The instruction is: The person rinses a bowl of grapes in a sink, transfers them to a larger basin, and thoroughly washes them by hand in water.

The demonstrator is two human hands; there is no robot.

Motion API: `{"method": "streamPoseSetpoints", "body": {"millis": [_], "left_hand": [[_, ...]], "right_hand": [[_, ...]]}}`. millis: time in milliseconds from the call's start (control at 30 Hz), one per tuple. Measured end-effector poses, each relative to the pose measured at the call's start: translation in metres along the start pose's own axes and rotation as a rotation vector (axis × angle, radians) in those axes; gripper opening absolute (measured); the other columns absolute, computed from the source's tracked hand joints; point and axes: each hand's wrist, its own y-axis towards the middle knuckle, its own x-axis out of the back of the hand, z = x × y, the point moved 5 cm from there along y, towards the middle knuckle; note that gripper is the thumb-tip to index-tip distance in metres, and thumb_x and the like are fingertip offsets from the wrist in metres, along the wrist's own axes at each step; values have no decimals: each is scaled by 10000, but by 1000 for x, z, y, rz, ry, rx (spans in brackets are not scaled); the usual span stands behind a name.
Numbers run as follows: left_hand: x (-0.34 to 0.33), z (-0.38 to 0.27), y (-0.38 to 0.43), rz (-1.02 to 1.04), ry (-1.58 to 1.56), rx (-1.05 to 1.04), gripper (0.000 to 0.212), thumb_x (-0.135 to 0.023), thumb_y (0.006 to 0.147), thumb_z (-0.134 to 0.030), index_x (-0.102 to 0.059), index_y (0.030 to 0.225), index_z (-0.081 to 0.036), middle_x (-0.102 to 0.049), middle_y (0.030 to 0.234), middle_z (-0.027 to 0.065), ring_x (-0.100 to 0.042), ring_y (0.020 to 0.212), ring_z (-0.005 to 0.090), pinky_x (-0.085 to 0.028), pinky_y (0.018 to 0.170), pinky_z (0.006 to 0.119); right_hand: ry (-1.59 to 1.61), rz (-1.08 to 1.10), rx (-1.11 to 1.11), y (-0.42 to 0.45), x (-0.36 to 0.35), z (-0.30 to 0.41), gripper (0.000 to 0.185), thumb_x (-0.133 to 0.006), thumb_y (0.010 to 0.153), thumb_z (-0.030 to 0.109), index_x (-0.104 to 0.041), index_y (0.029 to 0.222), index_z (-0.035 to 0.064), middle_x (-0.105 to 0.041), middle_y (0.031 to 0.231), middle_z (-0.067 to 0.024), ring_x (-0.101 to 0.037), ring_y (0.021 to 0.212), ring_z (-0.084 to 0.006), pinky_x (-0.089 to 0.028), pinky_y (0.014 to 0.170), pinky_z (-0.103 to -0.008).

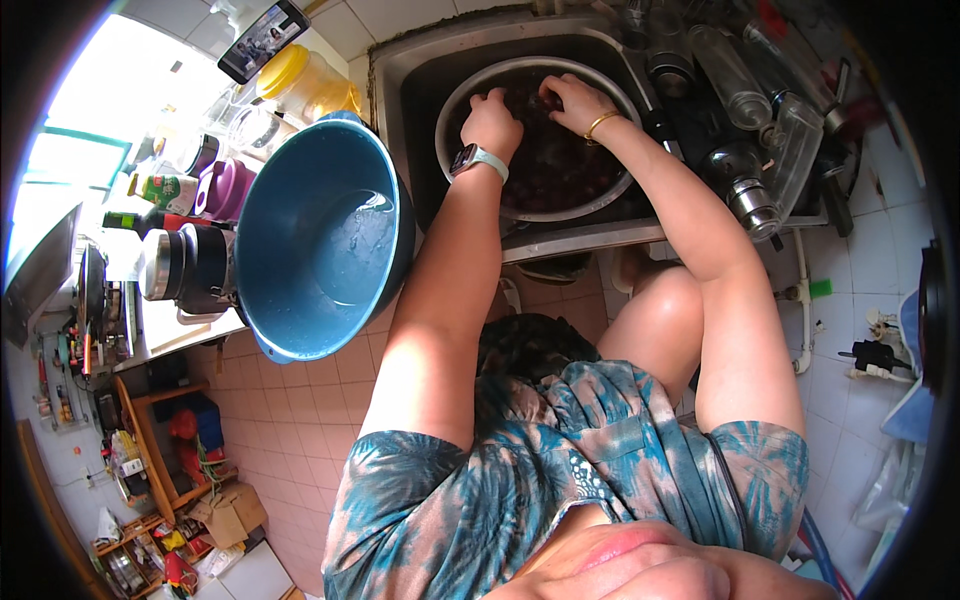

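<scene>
A wide metal basin [538,215] stands in the sink [420,56], filled with many small dark red round fruits [570,169] that look wet. My left hand [491,124], with a smartwatch on its wrist, reaches over the basin's left part, fingertips down at the fruits; whether it holds one is hidden. My right hand [576,103], with a gold bracelet on its wrist, is at the basin's upper right, thumb and fingers closed around a dark red fruit [553,99]. Left of the sink, a large blue plastic tub [300,225] holds a little water.
Glass bottles [731,79] and a vacuum flask [752,206] crowd the right of the sink. A yellow-lidded jar [285,71], a phone [262,39], a purple container [225,189] and a black flask [202,262] stand along the left counter.
</scene>
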Motion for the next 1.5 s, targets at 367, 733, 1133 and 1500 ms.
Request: {"method": "streamPoseSetpoints", "body": {"millis": [367, 733, 1133, 1500], "left_hand": [[-57, 0, -12, 382, 141, 8, 1134, -827, 570, -511, -258, 1451, -81, -437, 1348, 261, -531, 1155, 399, -434, 981, 402], [-21, -6, 1, 74, -248, -82, 400, -582, 808, -142, -558, 1207, -126, -584, 1167, 219, -564, 1063, 401, -477, 888, 423], [-19, 2, -19, 631, 301, -133, 1151, -848, 476, -509, -367, 1390, -1, -542, 1263, 227, -542, 1165, 332, -456, 953, 396], [-57, 4, -19, 349, 330, -241, 557, -650, 741, -128, -510, 1280, -143, -509, 1226, 262, -594, 1043, 399, -503, 872, 449]], "right_hand": [[-224, 303, -294, -14, -62, -37, 978, -805, 612, 367, -310, 1410, 97, -421, 1364, -247, -479, 1213, -397, -418, 1008, -427], [520, 54, -236, -7, -16, 9, 421, -613, 831, 109, -488, 1233, 100, -607, 1015, -109, -628, 740, -202, -481, 405, -289], [-305, 635, -106, -40, -8, 10, 1085, -876, 503, 407, -353, 1393, 70, -448, 1355, -202, -470, 1227, -335, -423, 1002, -391], [-359, 388, -147, -28, -50, 26, 517, -681, 751, 116, -525, 1243, 95, -489, 1267, -230, -530, 1161, -387, -488, 923, -418]]}}
